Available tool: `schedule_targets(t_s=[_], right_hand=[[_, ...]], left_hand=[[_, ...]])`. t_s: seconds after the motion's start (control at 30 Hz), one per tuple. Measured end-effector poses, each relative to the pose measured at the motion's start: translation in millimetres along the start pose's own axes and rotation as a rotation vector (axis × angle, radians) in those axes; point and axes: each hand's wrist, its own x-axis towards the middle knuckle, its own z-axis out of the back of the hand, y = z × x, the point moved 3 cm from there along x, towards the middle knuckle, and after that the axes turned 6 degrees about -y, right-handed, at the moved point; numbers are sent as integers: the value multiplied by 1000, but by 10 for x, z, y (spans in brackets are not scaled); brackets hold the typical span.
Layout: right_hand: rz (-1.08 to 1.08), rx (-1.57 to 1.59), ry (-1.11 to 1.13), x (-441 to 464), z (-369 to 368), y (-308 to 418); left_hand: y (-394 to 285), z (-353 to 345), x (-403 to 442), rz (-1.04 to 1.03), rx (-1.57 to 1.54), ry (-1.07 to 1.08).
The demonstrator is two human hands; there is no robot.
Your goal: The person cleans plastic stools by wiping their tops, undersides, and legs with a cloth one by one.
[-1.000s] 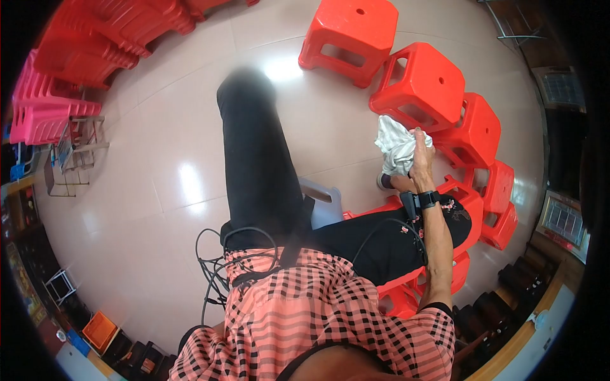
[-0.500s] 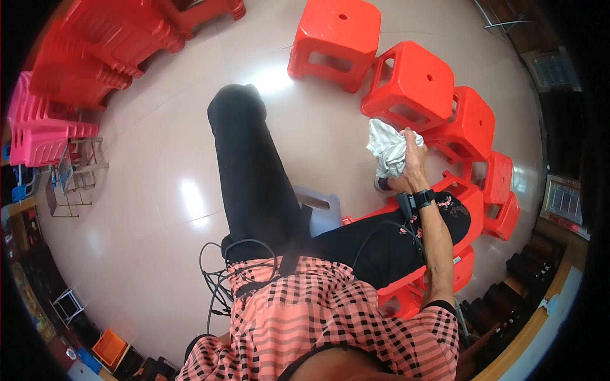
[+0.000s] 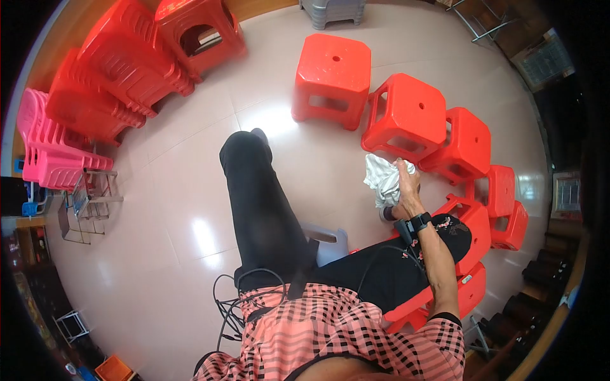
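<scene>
My right hand (image 3: pixel 409 183) is closed around a crumpled white cloth (image 3: pixel 380 180), which hangs to the left of the fingers. The cloth is just in front of a red plastic stool (image 3: pixel 414 111) with a round hole in its seat; whether they touch I cannot tell. A black watch-like band (image 3: pixel 420 221) is on my right wrist. My right forearm reaches over my knee, and more red plastic, a stool (image 3: pixel 471 238), shows beside that knee. Out of sight is my left hand.
Several red stools curve along the right, including a far stool (image 3: pixel 332 66) and a nearer stool (image 3: pixel 469 141). A grey-blue stool (image 3: pixel 330 246) is between my legs. Stacked red stools (image 3: pixel 121 57) and pink stools (image 3: pixel 63 162) line the left. Black cables (image 3: pixel 222 305) hang at my waist.
The view has tilted upward, so the stools and floor sit lower and a grey stool stack appears at the top. My right hand still grips the cloth near the same stool.
</scene>
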Motion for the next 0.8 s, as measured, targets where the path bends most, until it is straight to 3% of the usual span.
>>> schedule_targets(t_s=[0.4, 0.63, 0.7, 0.73, 0.77, 0.8], right_hand=[[-16, -51, 2, 11, 20, -9], [-30, -37, 14, 0, -8, 3], [-19, -25, 17, 0, 7, 2], [-14, -1, 12, -21, -13, 16], [-5, 21, 8, -28, -32, 43], [15, 42, -9, -46, -51, 62]], left_hand=[[-683, 435, -173, 36, 130, -34], [-1061, 1423, -729, 90, 229, -25], [-1578, 1678, -872, -140, 438, -315], [-1913, 1812, -957, -239, 334, -411], [-2309, 1871, -1022, -300, 344, -483], [-2687, 1786, -1199, -524, 372, -416]])
